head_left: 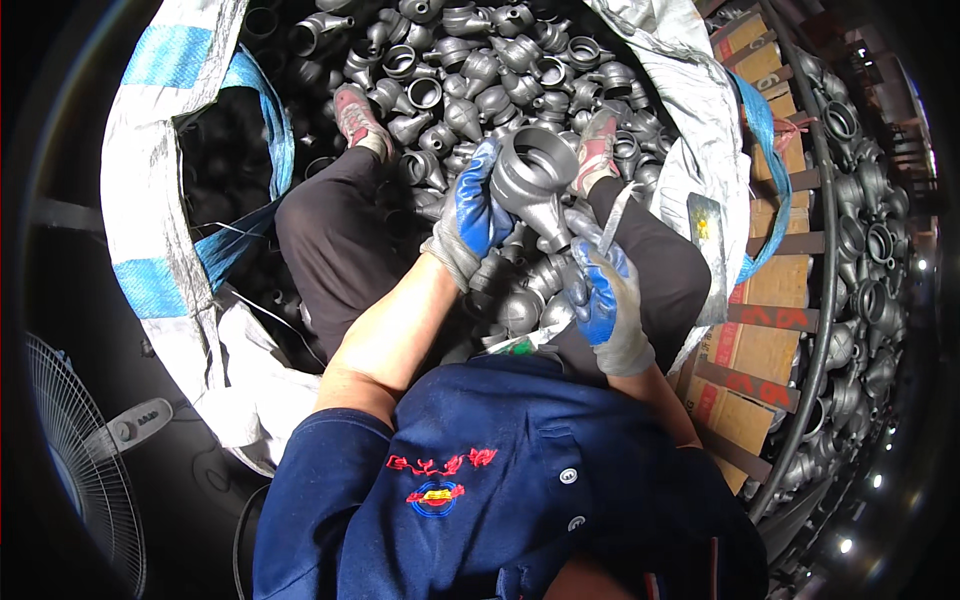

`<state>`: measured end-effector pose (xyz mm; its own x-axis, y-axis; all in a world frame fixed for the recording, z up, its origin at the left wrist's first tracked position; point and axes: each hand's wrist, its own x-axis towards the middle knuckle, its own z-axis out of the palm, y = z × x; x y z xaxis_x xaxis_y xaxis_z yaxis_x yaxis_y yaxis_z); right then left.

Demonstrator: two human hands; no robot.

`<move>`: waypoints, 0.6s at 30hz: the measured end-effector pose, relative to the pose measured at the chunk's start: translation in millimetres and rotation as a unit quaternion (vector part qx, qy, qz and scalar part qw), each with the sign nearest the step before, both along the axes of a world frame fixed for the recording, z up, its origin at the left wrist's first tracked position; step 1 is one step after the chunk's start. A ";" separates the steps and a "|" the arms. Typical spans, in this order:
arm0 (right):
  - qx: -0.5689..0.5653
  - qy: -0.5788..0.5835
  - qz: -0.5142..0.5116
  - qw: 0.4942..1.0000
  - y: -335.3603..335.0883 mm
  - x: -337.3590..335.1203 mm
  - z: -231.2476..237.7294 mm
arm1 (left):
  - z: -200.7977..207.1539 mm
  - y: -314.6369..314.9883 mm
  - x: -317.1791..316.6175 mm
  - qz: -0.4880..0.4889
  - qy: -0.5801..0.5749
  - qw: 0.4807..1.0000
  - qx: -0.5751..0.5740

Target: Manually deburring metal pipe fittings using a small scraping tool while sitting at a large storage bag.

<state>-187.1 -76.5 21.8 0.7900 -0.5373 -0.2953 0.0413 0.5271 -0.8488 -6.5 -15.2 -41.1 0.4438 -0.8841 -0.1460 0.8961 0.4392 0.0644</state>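
My left hand [472,218], in a blue-coated grey glove, is closed round the side of a dark grey funnel-shaped fitting [535,180]. The fitting's wide round mouth faces up towards me, and its narrow neck points down to the right. My right hand [608,300], gloved the same way, is closed just below that neck. A flat, narrow, pale blade-like strip [617,215] sticks up from its fingers. Whether the right fingertips touch the neck I cannot tell. Under and beyond my hands lie many similar grey fittings [460,118].
I sit with my legs in a large white woven sack [150,200] with blue straps [770,160]. A caged bin [825,330] of more fittings, lined with cardboard [745,400], stands at right. A fan [85,470] stands at lower left.
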 end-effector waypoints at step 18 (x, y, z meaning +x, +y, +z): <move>-0.112 0.029 -0.089 0.989 -7.4 9.9 17.2 | 16.8 5.5 -8.3 -0.051 -0.061 0.997 0.010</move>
